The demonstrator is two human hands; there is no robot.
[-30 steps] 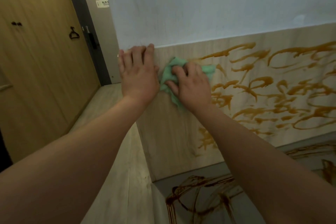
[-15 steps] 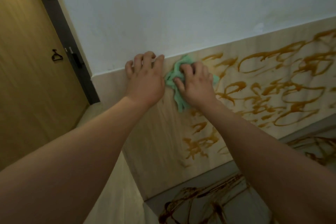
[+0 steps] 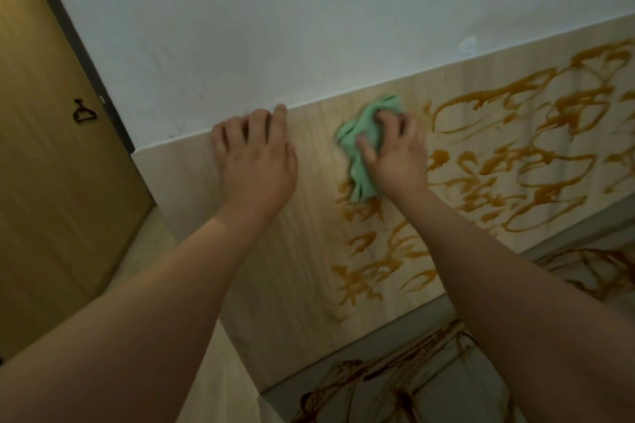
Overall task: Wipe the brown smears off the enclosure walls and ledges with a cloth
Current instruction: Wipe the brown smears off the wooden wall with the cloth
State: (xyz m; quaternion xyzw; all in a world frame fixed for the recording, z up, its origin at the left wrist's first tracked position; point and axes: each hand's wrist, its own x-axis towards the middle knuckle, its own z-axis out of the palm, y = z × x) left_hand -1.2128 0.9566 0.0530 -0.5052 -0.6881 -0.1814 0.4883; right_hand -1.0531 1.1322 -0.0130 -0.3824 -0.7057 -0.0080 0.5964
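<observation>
Well, right hand (image 3: 395, 154) grips cloth (image 3: 357, 129) — smears (image 3: 567, 112) beside.

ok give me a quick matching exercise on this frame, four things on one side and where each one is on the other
1 left hand
2 cloth
3 brown smears
4 hanger sign

A on the door at far left
B flat on the unsmeared part of the panel
C bunched under the right hand
D on the panel, right of the cloth

Pairs: 1-B, 2-C, 3-D, 4-A
</observation>
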